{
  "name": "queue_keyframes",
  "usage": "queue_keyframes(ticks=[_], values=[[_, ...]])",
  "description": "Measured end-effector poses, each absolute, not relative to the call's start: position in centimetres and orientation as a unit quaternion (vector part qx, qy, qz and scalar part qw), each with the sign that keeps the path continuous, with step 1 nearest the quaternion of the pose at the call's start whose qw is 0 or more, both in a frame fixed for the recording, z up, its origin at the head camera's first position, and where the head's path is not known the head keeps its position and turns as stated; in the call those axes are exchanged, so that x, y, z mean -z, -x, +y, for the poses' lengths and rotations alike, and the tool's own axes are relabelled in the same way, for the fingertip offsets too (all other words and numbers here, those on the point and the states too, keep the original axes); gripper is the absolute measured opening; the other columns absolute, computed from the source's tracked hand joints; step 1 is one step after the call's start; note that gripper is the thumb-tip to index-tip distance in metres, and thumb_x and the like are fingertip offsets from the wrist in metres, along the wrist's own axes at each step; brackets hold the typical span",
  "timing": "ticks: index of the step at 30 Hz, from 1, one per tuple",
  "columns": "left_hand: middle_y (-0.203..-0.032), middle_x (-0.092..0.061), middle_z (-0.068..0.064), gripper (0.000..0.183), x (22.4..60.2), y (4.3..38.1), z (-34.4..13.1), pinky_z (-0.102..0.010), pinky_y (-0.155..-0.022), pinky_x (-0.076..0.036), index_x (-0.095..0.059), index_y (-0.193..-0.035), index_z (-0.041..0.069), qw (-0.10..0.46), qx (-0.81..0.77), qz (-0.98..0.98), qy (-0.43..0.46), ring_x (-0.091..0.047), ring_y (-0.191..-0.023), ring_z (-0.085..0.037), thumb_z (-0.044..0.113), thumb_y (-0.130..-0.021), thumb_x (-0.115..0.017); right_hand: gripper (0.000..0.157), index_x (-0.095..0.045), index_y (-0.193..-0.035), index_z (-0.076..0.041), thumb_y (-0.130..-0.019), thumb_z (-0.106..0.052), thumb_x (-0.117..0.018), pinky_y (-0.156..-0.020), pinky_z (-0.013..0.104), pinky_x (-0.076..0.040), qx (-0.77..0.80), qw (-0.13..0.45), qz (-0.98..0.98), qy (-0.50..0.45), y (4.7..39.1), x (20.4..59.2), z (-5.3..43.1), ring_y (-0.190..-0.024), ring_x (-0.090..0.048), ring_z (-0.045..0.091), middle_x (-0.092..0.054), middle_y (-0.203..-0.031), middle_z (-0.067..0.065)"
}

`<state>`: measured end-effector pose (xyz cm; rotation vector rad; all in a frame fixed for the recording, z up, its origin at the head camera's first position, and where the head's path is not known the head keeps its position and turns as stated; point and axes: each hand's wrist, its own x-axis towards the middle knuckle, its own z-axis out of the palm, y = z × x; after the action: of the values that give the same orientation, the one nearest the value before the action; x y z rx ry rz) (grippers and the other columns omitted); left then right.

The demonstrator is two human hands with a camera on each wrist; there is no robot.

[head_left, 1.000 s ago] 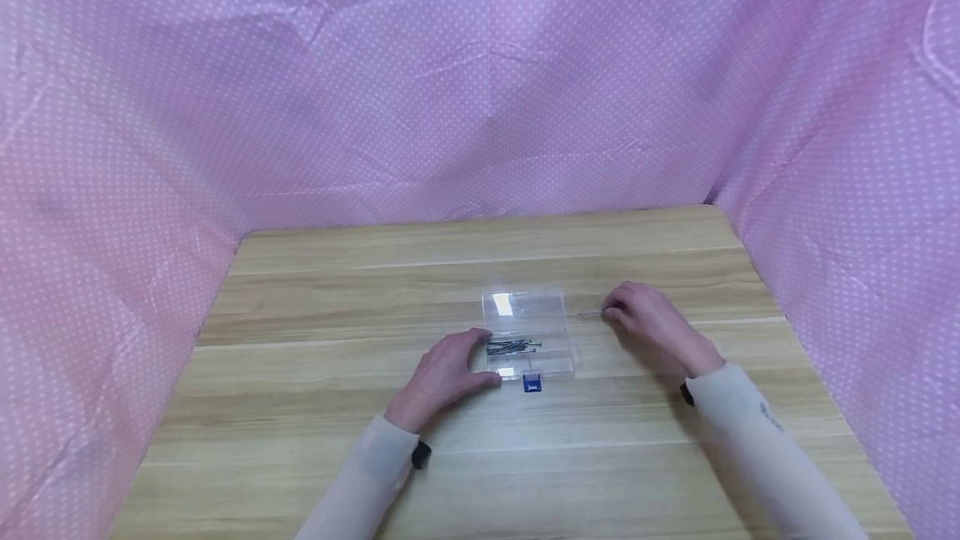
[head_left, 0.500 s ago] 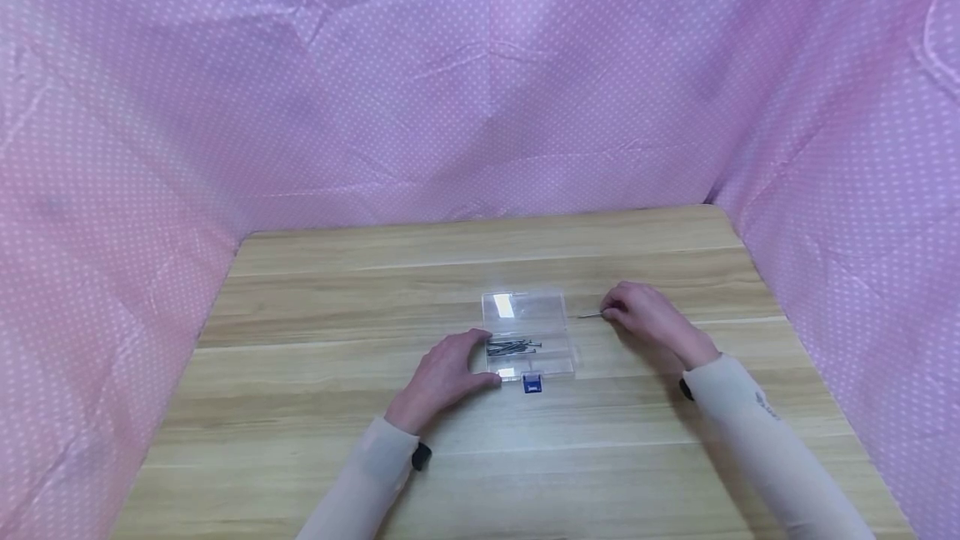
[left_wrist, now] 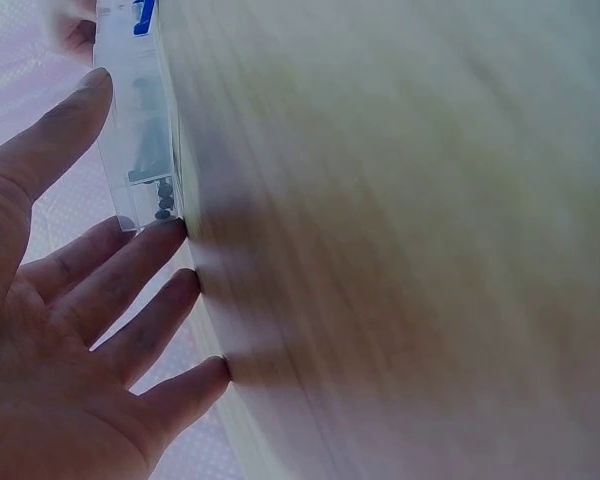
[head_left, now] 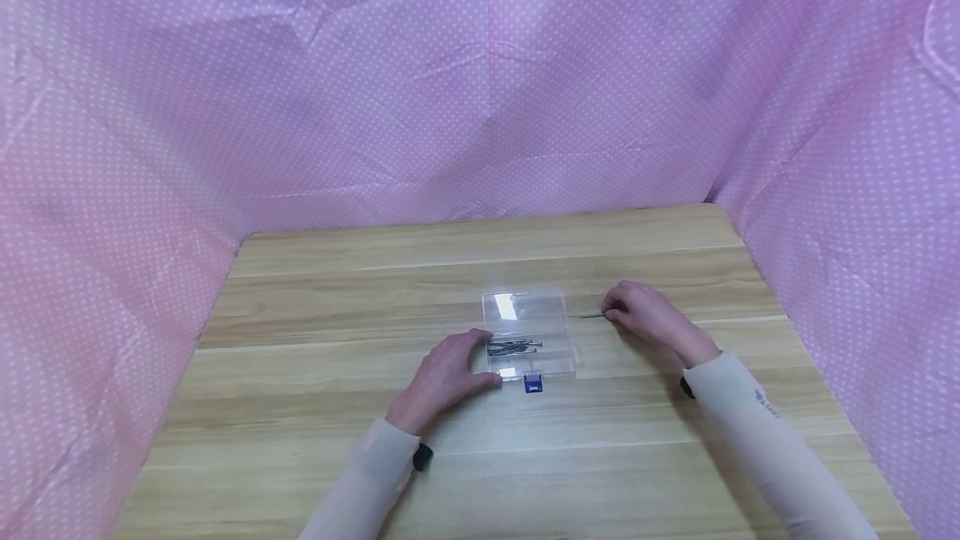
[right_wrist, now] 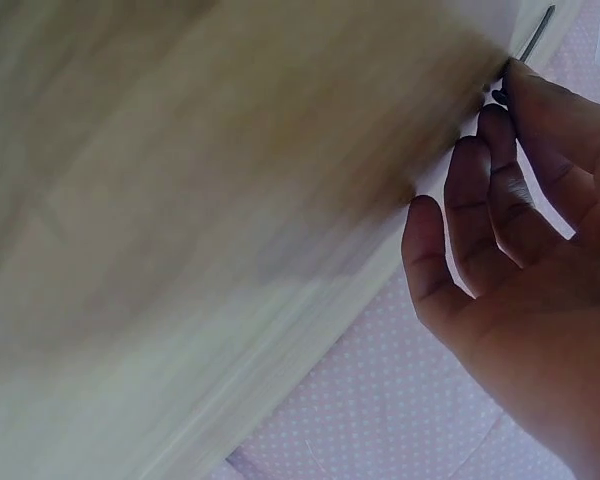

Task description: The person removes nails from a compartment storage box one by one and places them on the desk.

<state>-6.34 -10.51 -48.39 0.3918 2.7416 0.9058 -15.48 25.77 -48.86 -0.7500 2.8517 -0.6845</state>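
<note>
An opened clear plastic box (head_left: 557, 363) lies on the wooden table, its lid (head_left: 536, 307) folded back. Several metal nails (head_left: 510, 347) are gathered in the left half of its base. My left hand (head_left: 444, 372) holds the base at its left end, thumb at the front wall and index finger at the back corner; in the left wrist view its other fingertips reach the tabletop. To the right of the box, my right hand (head_left: 647, 317) pinches one nail (right_wrist: 536, 35) near its head between thumb and fingertips. The nail's shaft points left toward the box, low over the table.
A blue latch (head_left: 533, 383) sticks out from the front of the box. The wooden table (head_left: 337, 298) is bordered at the back and sides by a pink dotted cloth (head_left: 360, 107). Both wrists carry a dark strap piece under pale sleeves (head_left: 765, 432).
The nail in the right hand has shifted very slightly toward the front and right, and the right forearm has moved a little left. The left hand and the box stay in place.
</note>
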Motion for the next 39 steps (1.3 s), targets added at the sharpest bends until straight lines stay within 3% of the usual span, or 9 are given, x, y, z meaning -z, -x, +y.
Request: queue_keyframes(ticks=[10, 19, 27, 39], values=[[-0.134, -0.066, -0.011, 0.073, 48.5, 6.7, -10.5, -0.054, -0.104, -0.046, -0.060, -0.140, 0.011, 0.119, -0.318, 0.931, -0.131, -0.059, -0.124, -0.034, 0.042, -0.081, -0.088, 0.006, -0.075, -0.097, -0.004, -0.091, -0.004, -0.076, -0.087, 0.052, -0.054, 0.230, 0.071, 0.938, 0.249, 15.6, 48.9, 25.8, -0.092, -0.066, 0.028, -0.069, -0.094, 0.006], [-0.131, -0.067, -0.010, 0.069, 48.7, 6.8, -10.5, -0.053, -0.104, -0.046, -0.062, -0.136, 0.011, 0.121, -0.319, 0.930, -0.134, -0.059, -0.125, -0.033, 0.040, -0.080, -0.089, 0.020, -0.073, -0.108, 0.000, -0.090, -0.007, -0.077, -0.090, 0.054, -0.052, 0.216, 0.064, 0.941, 0.252, 15.2, 48.8, 25.9, -0.097, -0.064, 0.033, -0.068, -0.102, 0.012], [-0.133, -0.067, -0.010, 0.069, 48.6, 6.8, -10.4, -0.052, -0.107, -0.044, -0.062, -0.137, 0.011, 0.122, -0.319, 0.930, -0.134, -0.058, -0.127, -0.033, 0.040, -0.080, -0.089, 0.023, -0.073, -0.111, 0.000, -0.091, -0.009, -0.078, -0.098, 0.057, -0.048, 0.223, 0.018, 0.941, 0.255, 13.7, 48.3, 25.3, -0.108, -0.062, 0.039, -0.068, -0.113, 0.017], [-0.133, -0.067, -0.010, 0.070, 48.6, 6.7, -10.4, -0.053, -0.107, -0.044, -0.063, -0.136, 0.012, 0.123, -0.320, 0.931, -0.126, -0.058, -0.127, -0.034, 0.040, -0.079, -0.090, 0.014, -0.074, -0.103, -0.002, -0.089, -0.002, -0.077, -0.088, 0.053, -0.056, 0.259, -0.069, 0.924, 0.274, 11.6, 47.4, 22.6, -0.098, -0.069, 0.034, -0.073, -0.105, 0.013]])
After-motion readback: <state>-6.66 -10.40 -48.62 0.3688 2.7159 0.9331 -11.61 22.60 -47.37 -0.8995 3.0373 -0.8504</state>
